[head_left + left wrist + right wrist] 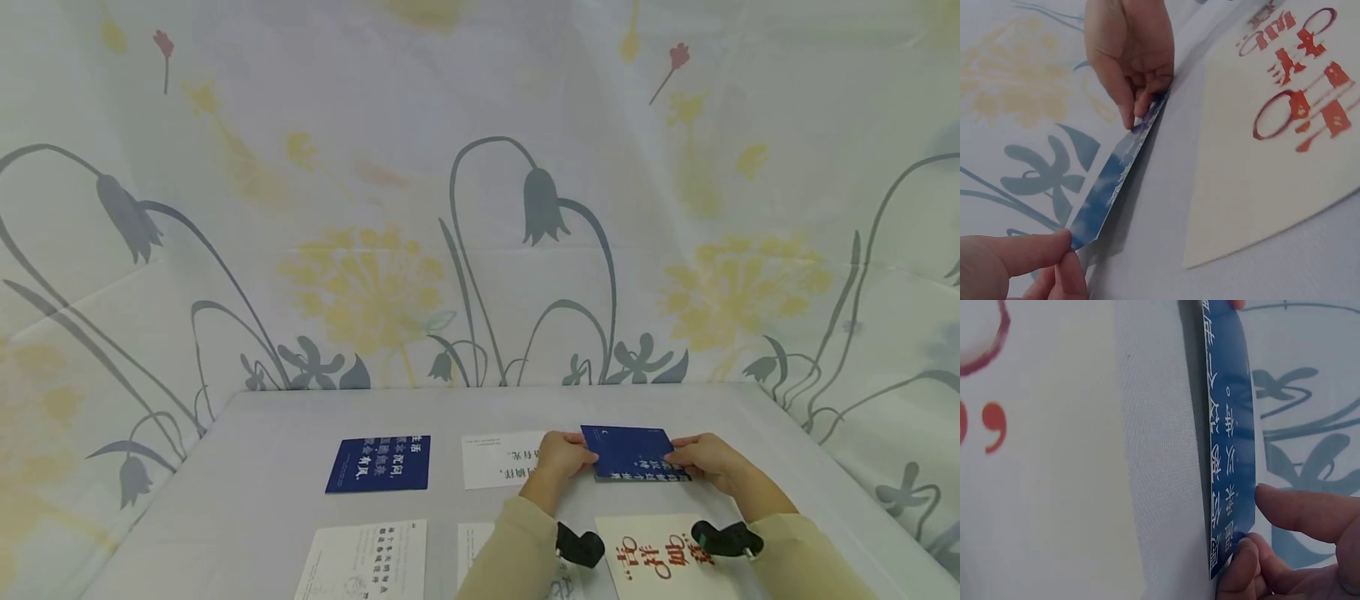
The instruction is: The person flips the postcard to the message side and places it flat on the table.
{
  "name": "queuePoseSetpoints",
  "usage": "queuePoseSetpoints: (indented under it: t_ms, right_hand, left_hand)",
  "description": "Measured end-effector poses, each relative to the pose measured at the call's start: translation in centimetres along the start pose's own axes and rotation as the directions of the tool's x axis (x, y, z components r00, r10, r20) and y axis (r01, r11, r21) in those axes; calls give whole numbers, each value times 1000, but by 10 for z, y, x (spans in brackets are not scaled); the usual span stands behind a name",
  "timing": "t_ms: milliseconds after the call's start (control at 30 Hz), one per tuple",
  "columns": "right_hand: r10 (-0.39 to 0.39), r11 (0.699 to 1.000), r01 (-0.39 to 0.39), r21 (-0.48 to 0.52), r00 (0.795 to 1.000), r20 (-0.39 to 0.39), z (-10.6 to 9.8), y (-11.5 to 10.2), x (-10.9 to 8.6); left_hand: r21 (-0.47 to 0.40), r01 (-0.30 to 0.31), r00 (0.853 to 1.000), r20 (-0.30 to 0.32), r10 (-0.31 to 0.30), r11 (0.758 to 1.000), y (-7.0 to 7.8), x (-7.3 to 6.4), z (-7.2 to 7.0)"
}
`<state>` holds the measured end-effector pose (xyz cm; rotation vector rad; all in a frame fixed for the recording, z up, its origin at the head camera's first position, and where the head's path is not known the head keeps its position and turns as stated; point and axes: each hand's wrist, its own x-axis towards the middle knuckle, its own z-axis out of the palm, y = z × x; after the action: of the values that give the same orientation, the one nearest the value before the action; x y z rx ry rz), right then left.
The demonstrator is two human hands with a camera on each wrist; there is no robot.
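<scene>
A dark blue card (630, 450) with white printed characters is held by its two side edges over the right back part of the table. My left hand (557, 468) pinches the left edge between thumb and fingers. At the opposite edge, my right hand (716, 463) pinches it the same way. In the left wrist view the card (1110, 178) stands tilted, its lower edge close over the white cloth. Seen from the right wrist, white characters run along the blue card (1232, 444), with the right thumb (1300, 511) on its face.
Left of the held card lies a white card (491, 462), partly behind the left hand. Another blue card (381, 464) lies further left. The front row has a cream card with grey characters (367, 558), a partly covered card (472, 542) and one with red lettering (660, 558). Flowered cloth (480, 275) hangs behind.
</scene>
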<state>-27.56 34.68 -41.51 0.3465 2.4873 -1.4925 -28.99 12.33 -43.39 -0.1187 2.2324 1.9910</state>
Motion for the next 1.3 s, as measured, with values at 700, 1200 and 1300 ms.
queuePoseSetpoints:
  t_ms: [700,1200,1300]
  right_hand:
    - [-64,978,76,194,996,-66,-8,22,6]
    - [-68,968,93,234,991,-113,-16,19,-4]
    - [-91,971,107,214,992,-86,-17,19,-6]
  left_hand:
    - [-137,-42,999,-27,39,990,-4,0,2]
    - [-139,-20,999,24,23,990,-7,1,-3]
    - [-118,-53,998,15,56,992,-7,1,-3]
